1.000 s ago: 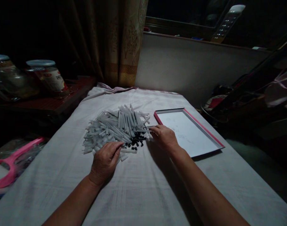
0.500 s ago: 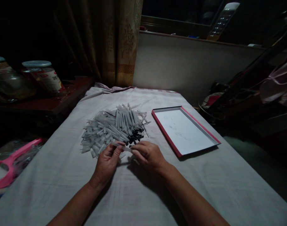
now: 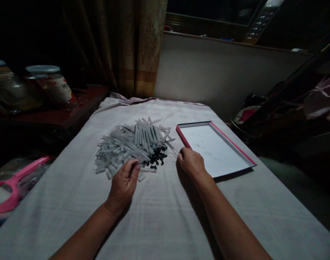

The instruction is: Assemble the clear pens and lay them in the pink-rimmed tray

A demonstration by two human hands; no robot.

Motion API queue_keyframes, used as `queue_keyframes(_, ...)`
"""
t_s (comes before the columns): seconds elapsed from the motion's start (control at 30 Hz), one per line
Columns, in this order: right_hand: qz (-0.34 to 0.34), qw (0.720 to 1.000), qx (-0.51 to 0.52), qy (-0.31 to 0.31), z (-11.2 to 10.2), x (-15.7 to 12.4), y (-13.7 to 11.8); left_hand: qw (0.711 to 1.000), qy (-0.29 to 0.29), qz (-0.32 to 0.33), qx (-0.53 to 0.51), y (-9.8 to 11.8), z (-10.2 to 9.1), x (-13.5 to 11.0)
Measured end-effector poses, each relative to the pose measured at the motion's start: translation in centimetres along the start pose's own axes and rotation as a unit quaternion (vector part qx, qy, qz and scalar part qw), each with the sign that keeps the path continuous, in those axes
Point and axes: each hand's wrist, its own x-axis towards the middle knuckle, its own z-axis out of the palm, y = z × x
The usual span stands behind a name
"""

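On the cloth [image 3: 154, 224], the heap of plastic tubes [image 3: 118, 146] lay left of the shallow tray [image 3: 232, 159], with small pieces [image 3: 161, 156] along the heap's near right edge. The left hand [image 3: 125, 185] was before the heap, the right hand [image 3: 191, 161] before the tray's left side. The curtain [image 3: 145, 54] hung behind, the jar [image 3: 59, 88] stood far left.

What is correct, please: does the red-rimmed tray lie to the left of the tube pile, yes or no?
No, the red-rimmed tray lies to the right of the tube pile.
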Motion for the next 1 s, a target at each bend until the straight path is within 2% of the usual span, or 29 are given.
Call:
queue_keyframes(0.07, 0.036, 0.998, 0.038, 0.026, -1.2, -0.1, 1.2, 0.997, -0.002, 0.066, 0.033, 0.1, -0.1, 0.2)
queue_keyframes(0.13, 0.062, 0.988, 0.111, 0.09, -2.5, -0.1, 2.5, 0.992, -0.01, 0.117, 0.047, 0.2, -0.1, 0.3)
queue_keyframes(0.2, 0.06, 0.955, 0.237, 0.165, -3.6, -0.1, 3.3, 0.988, -0.013, 0.145, 0.056, 0.2, -0.1, 0.3)
queue_keyframes(0.23, 0.052, 0.927, 0.316, 0.195, -4.0, -0.1, 3.5, 0.986, -0.015, 0.153, 0.059, 0.2, -0.1, 0.2)
queue_keyframes(0.3, 0.034, 0.849, 0.478, 0.221, -4.7, -0.3, 3.0, 0.985, -0.019, 0.161, 0.065, 0.2, -0.1, 0.1)
queue_keyframes(0.4, 0.017, 0.741, 0.644, 0.189, -5.1, -0.8, 1.2, 0.985, -0.022, 0.158, 0.07, 0.1, -0.1, -0.1)
queue_keyframes(0.43, 0.012, 0.717, 0.675, 0.174, -5.2, -1.0, 0.6, 0.985, -0.021, 0.154, 0.071, 0.1, -0.1, -0.1)
queue_keyframes(0.5, 0.0, 0.684, 0.714, 0.146, -5.0, -1.3, -0.6, 0.986, -0.025, 0.147, 0.069, 0.1, -0.2, -0.1)
queue_keyframes(0.57, -0.01, 0.67, 0.731, 0.128, -4.8, -1.5, -1.5, 0.987, -0.031, 0.142, 0.063, 0.2, -0.2, 0.0)
queue_keyframes(0.83, -0.012, 0.66, 0.747, 0.08, -4.0, -2.0, -3.0, 0.988, -0.029, 0.146, 0.051, 0.6, -0.3, -0.1)
queue_keyframes(1.0, -0.012, 0.658, 0.746, 0.103, -4.2, -1.9, -2.7, 0.988, -0.029, 0.146, 0.049, 0.4, -0.2, -0.1)
